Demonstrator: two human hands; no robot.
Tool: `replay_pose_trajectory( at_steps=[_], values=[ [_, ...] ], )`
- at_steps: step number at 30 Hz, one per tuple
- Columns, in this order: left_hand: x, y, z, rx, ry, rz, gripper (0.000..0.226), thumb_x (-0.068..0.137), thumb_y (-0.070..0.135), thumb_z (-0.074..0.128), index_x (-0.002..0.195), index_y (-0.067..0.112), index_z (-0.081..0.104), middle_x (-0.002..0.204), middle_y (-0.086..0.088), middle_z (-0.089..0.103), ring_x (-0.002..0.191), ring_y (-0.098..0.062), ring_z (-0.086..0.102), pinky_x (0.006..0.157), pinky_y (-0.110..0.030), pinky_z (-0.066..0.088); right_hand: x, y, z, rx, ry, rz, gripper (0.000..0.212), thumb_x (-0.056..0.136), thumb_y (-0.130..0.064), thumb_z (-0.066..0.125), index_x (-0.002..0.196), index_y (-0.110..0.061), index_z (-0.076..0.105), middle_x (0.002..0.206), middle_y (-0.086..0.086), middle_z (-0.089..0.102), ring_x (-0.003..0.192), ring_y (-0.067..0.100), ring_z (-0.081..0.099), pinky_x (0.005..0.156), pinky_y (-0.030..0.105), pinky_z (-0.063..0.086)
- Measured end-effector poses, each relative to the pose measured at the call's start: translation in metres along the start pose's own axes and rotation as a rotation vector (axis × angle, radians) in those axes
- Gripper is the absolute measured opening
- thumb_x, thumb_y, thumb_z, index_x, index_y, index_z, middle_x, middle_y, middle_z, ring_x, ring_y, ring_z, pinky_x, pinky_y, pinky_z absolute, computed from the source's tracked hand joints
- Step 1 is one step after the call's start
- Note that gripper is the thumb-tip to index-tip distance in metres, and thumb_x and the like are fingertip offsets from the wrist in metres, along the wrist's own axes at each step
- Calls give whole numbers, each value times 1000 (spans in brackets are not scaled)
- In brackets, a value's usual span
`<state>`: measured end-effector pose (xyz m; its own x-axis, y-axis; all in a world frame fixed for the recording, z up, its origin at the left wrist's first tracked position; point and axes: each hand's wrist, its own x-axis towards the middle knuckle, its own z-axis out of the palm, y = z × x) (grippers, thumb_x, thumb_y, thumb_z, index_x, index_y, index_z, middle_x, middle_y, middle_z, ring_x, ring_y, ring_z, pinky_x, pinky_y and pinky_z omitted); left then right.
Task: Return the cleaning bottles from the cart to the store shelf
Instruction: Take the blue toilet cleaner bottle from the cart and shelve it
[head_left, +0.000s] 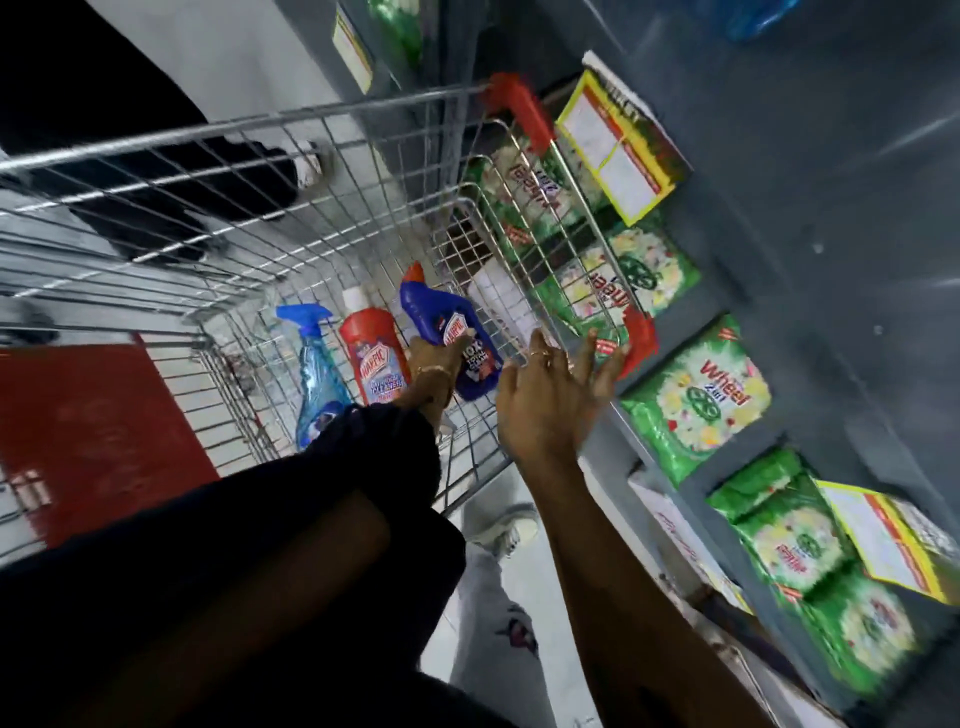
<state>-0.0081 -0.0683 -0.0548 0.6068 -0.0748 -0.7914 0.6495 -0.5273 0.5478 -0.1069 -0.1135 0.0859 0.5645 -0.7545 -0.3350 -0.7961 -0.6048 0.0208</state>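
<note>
Gripping the dark blue angled-neck toilet cleaner bottle (457, 338) low on its body, the left hand (431, 364) reaches into the silver wire shopping cart (218, 171). Right of it, the right hand (550, 400) hangs spread and empty over the cart's near rim. Left of the held bottle lie a red Harpic cleaner bottle (371, 358) and a light blue trigger spray bottle (314, 364). Farther right, green detergent packets (696, 400) fill the grey store shelf (831, 218).

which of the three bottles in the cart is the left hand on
The dark blue bottle with the red cap, rightmost of the three. The left hand grips its lower body; the red bottle and pale blue spray bottle stand untouched.
</note>
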Motion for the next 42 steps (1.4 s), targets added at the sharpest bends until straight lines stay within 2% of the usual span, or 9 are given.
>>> replay_pose_trajectory(
  at_steps=[2,7,10,12,14,16,19,24,42],
  values=[
    [-1,3,-4,46,-12,30,61,71,31,80,117,5,50,113,-16,64,99,-32,64,82,-42,55,-1,-1,-2,18,1,-15,54,96,-43,31,142,-17,37,144,10,49,147,32,10,113,55,-16],
    [-42,26,-50,140,-173,321,59,68,29,82,112,14,47,89,5,63,72,-7,63,52,-17,48,-8,8,-10,205,34,-107,53,97,-44,31,140,-14,40,147,6,46,148,25,14,116,56,-13],
    [-89,54,-87,136,-287,497,56,56,42,82,101,29,51,82,10,70,69,-1,70,51,-11,52,-11,22,-25,532,-74,-95,54,98,-43,37,143,-13,36,151,10,39,147,25,17,117,57,-8],
    [-125,74,-107,112,-347,584,47,58,40,84,94,39,55,85,12,76,74,-4,73,55,-15,56,-21,33,-47,879,-188,-41,51,97,-40,43,140,-14,39,149,12,42,141,23,31,118,54,10],
    [-163,88,-119,76,-425,645,43,61,34,85,95,35,59,89,10,77,76,-11,75,59,-23,58,-42,45,-76,1258,-324,-58,40,97,-31,48,130,-9,50,129,3,61,117,3,54,105,34,39],
    [-201,97,-123,32,-496,680,40,60,33,85,93,30,64,85,5,78,72,-11,74,58,-23,58,-63,56,-96,1447,-379,-78,19,96,-19,52,108,-9,63,90,-15,71,83,-10,62,77,14,48],
    [-252,95,-113,15,-609,696,22,68,29,77,88,32,68,77,9,78,64,-5,71,53,-18,55,-104,82,-114,1620,-396,-10,11,93,-18,56,94,-20,66,81,-12,73,78,5,66,69,24,56],
    [-309,75,-79,127,-843,605,17,87,37,58,97,28,67,85,6,75,73,-8,70,61,-26,58,-166,150,-118,1799,-202,120,18,89,-20,56,102,-12,65,93,5,70,85,20,65,74,33,58],
    [-438,31,61,375,-1130,766,24,96,16,49,114,7,60,95,-2,71,81,-13,69,70,-27,60,-274,299,-89,1823,385,242,21,95,-17,49,96,-14,69,82,-6,75,79,10,69,63,23,56]
  ],
)
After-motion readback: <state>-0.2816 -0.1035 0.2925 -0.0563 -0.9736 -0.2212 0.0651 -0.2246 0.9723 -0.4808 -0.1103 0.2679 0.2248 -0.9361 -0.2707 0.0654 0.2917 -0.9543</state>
